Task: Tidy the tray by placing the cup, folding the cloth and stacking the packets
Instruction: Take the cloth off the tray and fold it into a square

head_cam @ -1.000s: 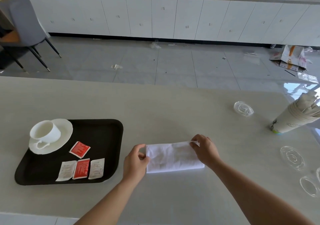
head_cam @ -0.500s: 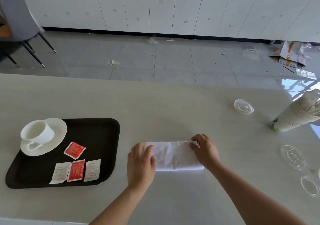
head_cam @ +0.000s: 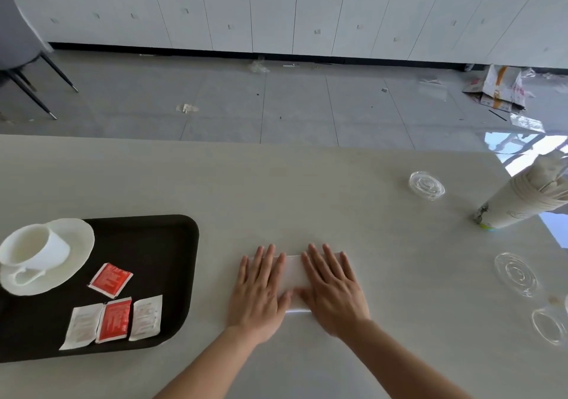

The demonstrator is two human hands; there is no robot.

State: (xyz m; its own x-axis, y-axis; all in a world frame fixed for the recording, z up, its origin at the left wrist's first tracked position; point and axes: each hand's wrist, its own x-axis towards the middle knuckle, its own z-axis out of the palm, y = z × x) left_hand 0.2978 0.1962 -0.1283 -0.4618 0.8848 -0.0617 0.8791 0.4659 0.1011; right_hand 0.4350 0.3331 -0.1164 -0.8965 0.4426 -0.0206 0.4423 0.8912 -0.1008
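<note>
A folded white cloth (head_cam: 295, 275) lies on the table right of the tray, mostly covered by my hands. My left hand (head_cam: 261, 294) and my right hand (head_cam: 333, 291) press flat on it side by side, fingers spread, gripping nothing. The black tray (head_cam: 172, 260) holds a white cup (head_cam: 37, 249) on a white saucer (head_cam: 78, 239) at its far left. Several packets lie on the tray: one red packet (head_cam: 111, 279) alone, and below it a row of a white packet (head_cam: 82, 326), a red packet (head_cam: 115, 320) and a white packet (head_cam: 146, 317).
A stack of paper cups (head_cam: 522, 202) lies on its side at the right edge. Clear plastic lids sit near it: one (head_cam: 426, 185) behind, two (head_cam: 516, 274) (head_cam: 550, 326) in front. Beyond the table are tiled floor, white cabinets and a chair (head_cam: 18, 45).
The cloth has been folded shorter, to about half its length. Both hands came together and now lie flat on it instead of pinching its ends.
</note>
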